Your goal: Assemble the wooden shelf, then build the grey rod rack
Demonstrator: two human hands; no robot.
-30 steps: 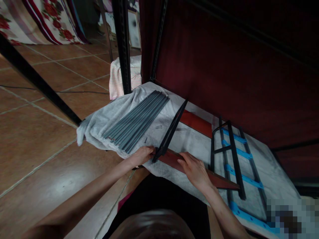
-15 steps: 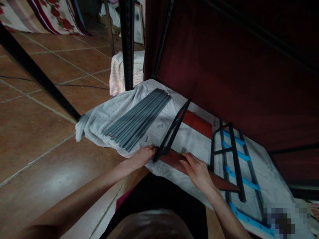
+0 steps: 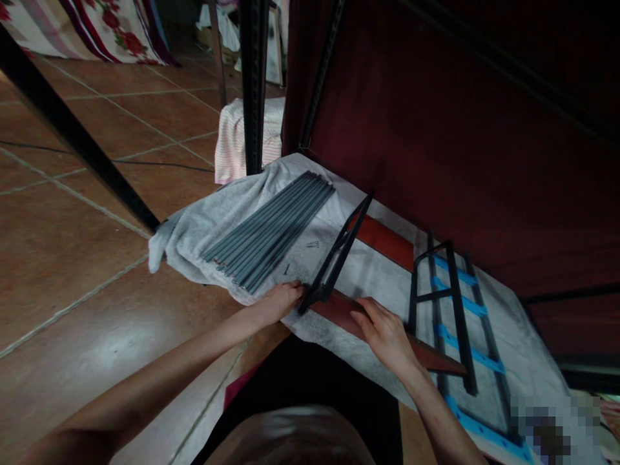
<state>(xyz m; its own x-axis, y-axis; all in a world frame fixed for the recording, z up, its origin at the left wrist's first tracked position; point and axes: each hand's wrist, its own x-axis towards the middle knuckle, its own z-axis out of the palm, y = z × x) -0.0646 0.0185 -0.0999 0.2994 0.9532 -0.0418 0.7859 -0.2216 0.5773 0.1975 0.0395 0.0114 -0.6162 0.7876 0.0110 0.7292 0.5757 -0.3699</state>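
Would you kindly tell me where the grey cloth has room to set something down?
There is bare grey cloth between the left black frame and right black frame, bordered by the far red board and near red board. Another patch lies right of the blue crosspieces. Near the left hand, grey rods and fasteners crowd it.

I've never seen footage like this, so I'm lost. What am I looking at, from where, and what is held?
This view comes from a camera worn on a person's head, looking forward and down at two bare hands. The left hand is at the near end of a black frame. The right hand lies on a reddish board. How firmly either holds isn't clear. On the grey cloth are also grey rods, small metal pieces, an orange-red board, a second frame and blue strips.
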